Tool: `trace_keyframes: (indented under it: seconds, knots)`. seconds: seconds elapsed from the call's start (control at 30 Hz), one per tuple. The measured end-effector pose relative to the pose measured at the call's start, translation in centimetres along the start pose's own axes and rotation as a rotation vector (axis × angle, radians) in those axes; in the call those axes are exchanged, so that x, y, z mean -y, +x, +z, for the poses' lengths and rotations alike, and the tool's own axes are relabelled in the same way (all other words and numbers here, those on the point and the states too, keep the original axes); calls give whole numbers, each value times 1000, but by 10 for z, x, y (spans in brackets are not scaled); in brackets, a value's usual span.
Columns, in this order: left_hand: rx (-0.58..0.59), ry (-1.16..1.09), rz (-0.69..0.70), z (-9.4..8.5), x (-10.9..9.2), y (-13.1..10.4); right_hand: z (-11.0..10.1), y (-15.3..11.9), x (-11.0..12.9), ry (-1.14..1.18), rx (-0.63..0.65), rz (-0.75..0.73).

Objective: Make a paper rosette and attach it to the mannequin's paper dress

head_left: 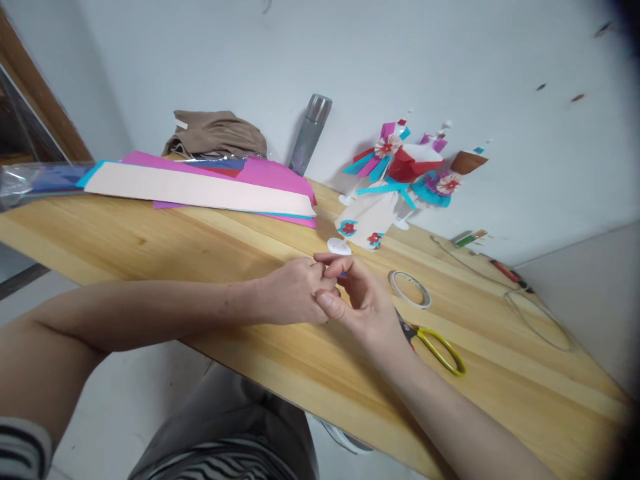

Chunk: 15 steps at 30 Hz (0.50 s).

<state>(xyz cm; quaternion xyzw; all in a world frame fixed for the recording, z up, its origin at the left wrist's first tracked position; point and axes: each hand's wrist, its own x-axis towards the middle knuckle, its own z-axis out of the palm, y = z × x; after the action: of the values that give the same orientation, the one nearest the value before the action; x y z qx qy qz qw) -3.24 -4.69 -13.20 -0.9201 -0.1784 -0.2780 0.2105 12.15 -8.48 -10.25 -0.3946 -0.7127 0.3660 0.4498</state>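
My left hand (300,290) is curled closed above the wooden table (210,247), its fingertips turned away from view. Against it rests my right hand (365,297), thumb and fingers bent around the left fingers. A tiny bit of blue shows between the two hands, but what they hold is hidden. Just beyond them stands a cream paper dress (367,217) with red and blue flowers, beside a white round base (339,246). Scissors with yellow handles (445,350) lie by my right wrist, partly covered by it. A narrow tape roll (410,289) lies to the right.
Several coloured paper figures (415,163) stand by the wall. Sheets of coloured paper (200,190) are stacked at the left, with brown cloth (217,133) behind. A grey bottle (310,137) leans into view. Right: a glue gun-like red-black tool (510,273) with a cord, and a green item (470,239).
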Motion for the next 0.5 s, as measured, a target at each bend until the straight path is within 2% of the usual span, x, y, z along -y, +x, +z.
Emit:
trace_keyframes:
  seconds: [0.13, 0.23, 0.33, 0.43, 0.5]
  knots:
    - [-76, -49, 16, -2, 2, -1, 1, 1, -6, 170, 93, 113]
    - [-51, -52, 0, -6, 5, 1, 0, 3, -3, 163, 86, 113]
    - [60, -35, -69, -11, 7, 3, -3, 4, 2, 15, -25, 1]
    - [168, -87, -138, -12, 5, 5, -5, 2, 7, -207, -101, -202]
    - [169, -147, -233, -11, 3, 6, -7, 1, 11, -336, -113, -332]
